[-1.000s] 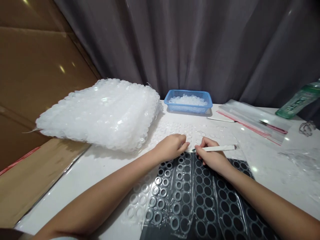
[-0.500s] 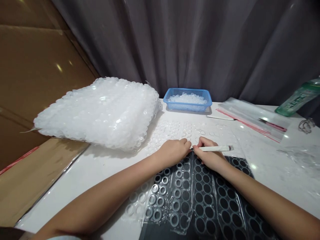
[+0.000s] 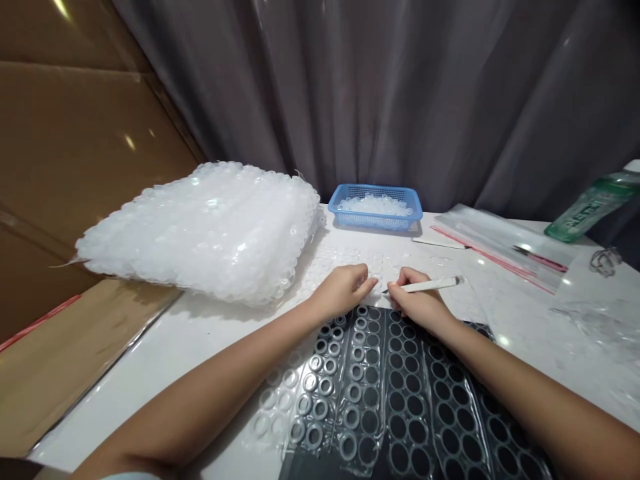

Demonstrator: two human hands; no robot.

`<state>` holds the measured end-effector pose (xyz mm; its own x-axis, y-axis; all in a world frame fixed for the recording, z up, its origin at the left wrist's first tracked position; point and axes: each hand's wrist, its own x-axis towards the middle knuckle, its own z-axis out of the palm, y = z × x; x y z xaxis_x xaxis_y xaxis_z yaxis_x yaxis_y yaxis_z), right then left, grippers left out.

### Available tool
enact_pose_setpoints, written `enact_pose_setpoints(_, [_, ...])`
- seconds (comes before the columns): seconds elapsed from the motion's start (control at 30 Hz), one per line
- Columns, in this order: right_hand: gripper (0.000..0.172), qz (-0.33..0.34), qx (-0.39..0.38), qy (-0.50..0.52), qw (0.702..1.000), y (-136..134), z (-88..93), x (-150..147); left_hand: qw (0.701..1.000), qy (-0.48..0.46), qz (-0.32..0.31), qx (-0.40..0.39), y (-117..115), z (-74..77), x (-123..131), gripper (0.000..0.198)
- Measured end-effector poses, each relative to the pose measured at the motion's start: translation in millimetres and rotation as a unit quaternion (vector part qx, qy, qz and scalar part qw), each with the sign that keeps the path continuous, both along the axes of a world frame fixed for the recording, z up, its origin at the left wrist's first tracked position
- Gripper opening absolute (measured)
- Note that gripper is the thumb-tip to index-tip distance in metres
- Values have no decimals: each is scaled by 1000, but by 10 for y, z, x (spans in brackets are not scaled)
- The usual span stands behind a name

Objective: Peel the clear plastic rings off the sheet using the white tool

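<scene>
My right hand (image 3: pixel 417 305) is closed around a white tweezers-like tool (image 3: pixel 430 285), its tip pointing left toward my left hand. My left hand (image 3: pixel 344 291) rests with curled fingers pinched at the far edge of a clear film strip of rings (image 3: pixel 357 373). That strip lies on a black mat (image 3: pixel 400 400) covered with rows of ring shapes. What the left fingers pinch is too small to make out. Loose clear rings (image 3: pixel 350 260) lie on the white table just beyond both hands.
A big heap of clear ring sheets (image 3: pixel 205 227) sits at the left. A blue basket (image 3: pixel 376 207) with clear pieces stands at the back. Red-edged zip bags (image 3: pixel 505 243), a green bottle (image 3: pixel 590 210) and crumpled clear film (image 3: pixel 600 320) lie at the right. Cardboard (image 3: pixel 65 167) rises along the left.
Both hands have drawn slightly apart and shifted a little away from me; the tool's tip now points up-left off the mat's edge. The view has tilted a bit.
</scene>
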<state>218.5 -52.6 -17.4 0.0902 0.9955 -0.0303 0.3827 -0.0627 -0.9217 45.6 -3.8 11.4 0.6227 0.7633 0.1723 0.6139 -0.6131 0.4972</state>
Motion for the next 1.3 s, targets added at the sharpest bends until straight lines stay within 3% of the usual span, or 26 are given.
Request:
enact_pose_setpoints(0.13, [20, -2, -1, -7, 1000, 30, -74, -11, 995, 78, -51, 39, -28, -70, 39, 19])
enact_pose_setpoints(0.3, [18, 5, 6, -36, 999, 25, -82, -16, 977, 167, -101, 85, -53, -60, 67, 26])
enact_pose_setpoints(0.4, [16, 7, 0, -49, 999, 31, -68, -18, 973, 188, -112, 71, -28, -46, 121, 25])
enact_pose_setpoints(0.47, [15, 4, -8, -55, 998, 33, -56, -24, 981, 148, -122, 29, 31, -42, 137, 22])
enact_pose_setpoints(0.5, [15, 1, -9, -59, 998, 35, -48, -28, 989, 103, -111, -5, 74, -38, 129, 20])
enact_pose_setpoints(0.57, [16, -4, -9, -64, 998, 44, -32, -36, 996, -27, -20, -87, 179, -22, 80, 20])
enact_pose_setpoints(0.63, [16, 8, -20, -47, 999, 74, -18, -42, 971, -145, 103, -159, 283, 17, 0, 22])
enact_pose_setpoints(0.7, [15, 17, -36, -4, 999, 127, -14, -43, 955, -184, 159, -171, 353, 74, -77, 27])
enact_pose_setpoints(0.77, [15, 6, -45, 38, 998, 193, -23, -44, 975, -138, 131, -116, 366, 130, -120, 35])
enact_pose_setpoints(0.87, [14, -10, -41, 60, 997, 272, -50, -52, 999, -13, 39, -1, 301, 175, -95, 38])
enact_pose_setpoints(1.03, [14, -6, -32, 57, 998, 310, -82, -83, 985, 141, -66, 72, 191, 145, 51, 17])
enact_pose_setpoints(1.17, [13, 8, -31, 31, 999, 329, -92, -97, 969, 221, -77, 80, 173, 103, 160, 15])
enact_pose_setpoints(1.3, [12, 2, -53, 20, 998, 343, -64, -108, 959, 273, -40, 66, 163, 51, 242, 19])
